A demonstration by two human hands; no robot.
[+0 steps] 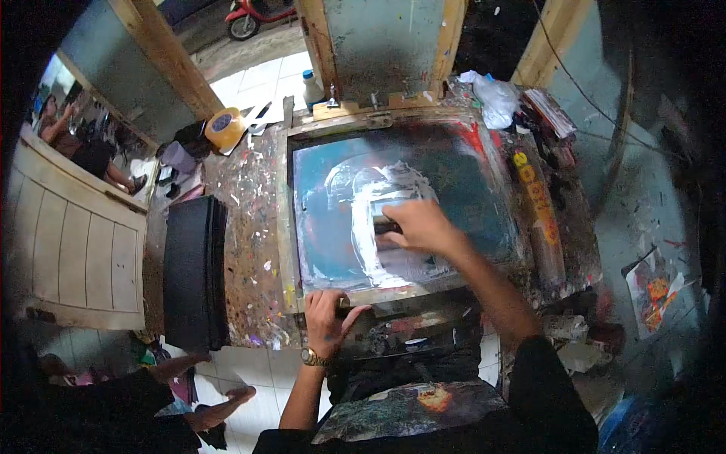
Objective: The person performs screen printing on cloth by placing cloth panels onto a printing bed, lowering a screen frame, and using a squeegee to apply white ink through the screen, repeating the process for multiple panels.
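Surface [249, 250], paint-spattered: one framed screen [291, 219] is lying across its middle and nearing the near edge; metal fittings [331, 97] are standing at the far edge, probably for holding the frame aligned. White paint [361, 234], streaked, is covering the mesh's centre. Right hand [420, 225]: clenching a dark hand tool [387, 225] over that paint, apparently for firm, even pressure. Left hand [324, 321]: resting at the frame's near left corner, thumb extending sideways, presumably steadying it; whether it is grasping anything, one cannot tell. Black stack [187, 272]: lying along the left edge, likely for easy reach. Yellow tape roll [225, 131]: sitting at the far left corner. White bottle [311, 89], blue-capped: standing by the far edge. Plastic bag [497, 104]: slumping at the far right corner. Labels: yellow-orange marks [533, 197] resembling characters are running along the right edge; any printing on the roll or bottle is remaining too small for reading.
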